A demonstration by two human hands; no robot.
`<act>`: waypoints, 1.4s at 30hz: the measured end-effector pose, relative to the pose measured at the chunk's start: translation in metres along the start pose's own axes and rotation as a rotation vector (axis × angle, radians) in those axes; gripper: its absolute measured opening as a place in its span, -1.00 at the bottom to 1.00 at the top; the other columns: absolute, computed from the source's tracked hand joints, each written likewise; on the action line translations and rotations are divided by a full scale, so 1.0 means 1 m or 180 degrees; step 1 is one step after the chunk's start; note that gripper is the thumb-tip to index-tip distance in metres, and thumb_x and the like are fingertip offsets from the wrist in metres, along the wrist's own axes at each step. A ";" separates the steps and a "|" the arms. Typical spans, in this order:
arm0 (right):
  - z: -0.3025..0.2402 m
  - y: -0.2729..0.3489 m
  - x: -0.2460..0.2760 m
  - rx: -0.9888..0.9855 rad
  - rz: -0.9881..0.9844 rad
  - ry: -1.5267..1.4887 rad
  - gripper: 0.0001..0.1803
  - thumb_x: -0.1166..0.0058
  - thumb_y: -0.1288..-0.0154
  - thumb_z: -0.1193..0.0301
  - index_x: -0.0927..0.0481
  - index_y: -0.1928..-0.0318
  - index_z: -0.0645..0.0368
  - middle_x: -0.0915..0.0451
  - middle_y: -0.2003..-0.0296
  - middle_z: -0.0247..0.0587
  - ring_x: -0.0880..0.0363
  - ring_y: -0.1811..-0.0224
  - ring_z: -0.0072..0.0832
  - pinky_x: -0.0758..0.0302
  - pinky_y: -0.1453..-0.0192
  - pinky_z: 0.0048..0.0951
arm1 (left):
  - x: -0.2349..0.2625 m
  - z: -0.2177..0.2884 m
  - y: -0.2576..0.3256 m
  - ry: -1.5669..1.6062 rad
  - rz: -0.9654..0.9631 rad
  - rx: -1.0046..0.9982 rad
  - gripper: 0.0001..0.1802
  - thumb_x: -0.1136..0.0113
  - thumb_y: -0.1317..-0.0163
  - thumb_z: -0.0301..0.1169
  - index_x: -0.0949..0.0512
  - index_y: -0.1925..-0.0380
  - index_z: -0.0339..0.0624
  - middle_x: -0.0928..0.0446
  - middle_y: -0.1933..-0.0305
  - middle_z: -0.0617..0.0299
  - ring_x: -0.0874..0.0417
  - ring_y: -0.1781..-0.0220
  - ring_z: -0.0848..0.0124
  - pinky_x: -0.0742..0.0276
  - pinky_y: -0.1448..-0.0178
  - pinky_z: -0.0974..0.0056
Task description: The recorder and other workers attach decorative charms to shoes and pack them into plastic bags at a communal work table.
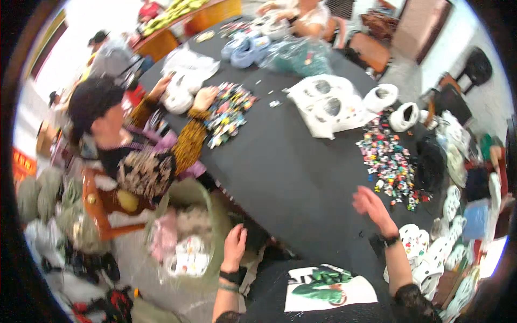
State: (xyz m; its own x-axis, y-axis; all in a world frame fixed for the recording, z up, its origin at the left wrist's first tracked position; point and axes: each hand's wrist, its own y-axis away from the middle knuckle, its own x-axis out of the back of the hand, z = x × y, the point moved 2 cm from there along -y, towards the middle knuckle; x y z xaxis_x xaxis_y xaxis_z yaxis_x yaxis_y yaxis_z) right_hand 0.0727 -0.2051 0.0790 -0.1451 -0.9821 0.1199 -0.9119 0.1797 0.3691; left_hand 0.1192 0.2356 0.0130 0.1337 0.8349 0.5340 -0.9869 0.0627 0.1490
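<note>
In the head view, a large black table [291, 167] was seen stretching away from the wearer, and every place below is given relative to it.

The right hand [371, 207] was held above the near right part of the table, its fingers loosely spread and slightly curled, with nothing gripped in them; the picture was blurred there, so contact with the tabletop could not be told. A dark wristband was worn on that wrist. Just beyond this hand, toward the table's right edge, a scatter of small colourful charms [390, 161] was spread on the black surface.

The left hand [235, 246] was held off the table's near left edge, below its rim, with the fingers bent loosely and nothing visibly held; whether the edge was touched could not be told. A dark band was worn on that wrist too. Beside it, off the table's left side, a pale green basket [211, 215] with light items inside was seen.

White clogs [425, 247] were heaped off the table's near right corner. At the far right of the table, more white clogs [404, 116] and a white plastic bag [323, 105] were laid. At the table's left edge another person [134, 156] was seated, with both hands on a white clog [180, 99], next to a second pile of charms [229, 113].
</note>
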 end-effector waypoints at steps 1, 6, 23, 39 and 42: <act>-0.011 -0.036 -0.003 0.0003 0.0186 -0.0507 -0.52 0.10 -0.38 0.21 -0.25 -0.20 0.17 -0.49 0.04 -0.16 -0.55 0.21 -0.49 -0.50 0.26 -0.52 | -0.004 -0.002 0.003 0.0114 -0.0154 -0.0052 -0.72 -0.06 -0.25 -0.36 -0.49 0.11 -0.30 -0.54 0.23 0.03 -0.56 0.22 0.25 -0.46 0.10 0.28; -0.041 -0.168 -0.023 -0.0584 0.0530 -0.1300 0.05 0.06 -0.06 -0.33 -0.19 -0.19 0.43 -0.47 0.06 0.06 -0.59 0.26 -0.29 -0.58 0.29 -0.31 | -0.027 -0.022 0.009 0.0371 -0.0895 0.0254 -0.69 -0.15 -0.21 -0.36 -0.51 0.08 -0.29 -0.56 0.30 0.20 -0.52 0.29 0.52 -0.46 0.17 0.41; -0.084 -0.198 -0.123 0.2800 -0.0747 0.1261 -0.76 0.03 -0.14 0.37 -0.35 0.53 0.29 -0.40 0.44 -0.02 -0.38 0.34 -0.25 -0.34 0.23 -0.28 | -0.014 -0.022 0.013 0.0061 -0.1075 0.0263 -0.59 -0.16 -0.20 -0.33 -0.44 0.00 -0.32 -0.55 0.26 0.09 -0.56 0.29 0.37 -0.47 0.18 0.34; 0.032 0.079 0.044 0.0142 0.0956 -0.1684 -0.81 -0.01 -0.28 0.37 -0.55 0.21 0.23 -0.54 0.26 -0.32 -0.51 0.28 -0.60 -0.55 0.23 -0.46 | -0.121 0.117 0.000 -0.0443 -0.2485 -0.2503 -0.28 -0.31 -0.05 -0.31 -0.21 -0.18 -0.27 -0.35 -0.08 -0.19 -0.43 -0.07 -0.09 -0.44 -0.06 0.10; 0.041 0.096 0.065 0.0329 0.1861 -0.2521 -0.82 -0.02 -0.28 0.34 -0.49 0.24 0.19 -0.53 0.30 -0.36 -0.51 0.25 -0.60 -0.52 0.26 -0.46 | -0.147 0.142 0.013 -0.0550 -0.3001 -0.2912 -0.49 -0.21 -0.07 -0.44 -0.35 -0.06 -0.20 -0.49 0.12 -0.09 -0.54 0.20 -0.05 -0.49 0.19 0.06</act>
State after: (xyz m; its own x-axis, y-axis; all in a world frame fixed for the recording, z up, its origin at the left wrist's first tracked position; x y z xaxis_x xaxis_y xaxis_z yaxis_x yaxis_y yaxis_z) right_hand -0.0400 -0.2538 0.0846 -0.7638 -0.5006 -0.4075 -0.6383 0.6796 0.3616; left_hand 0.0996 0.0363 0.0542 0.7398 0.1929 0.6446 -0.2059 0.9770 -0.0560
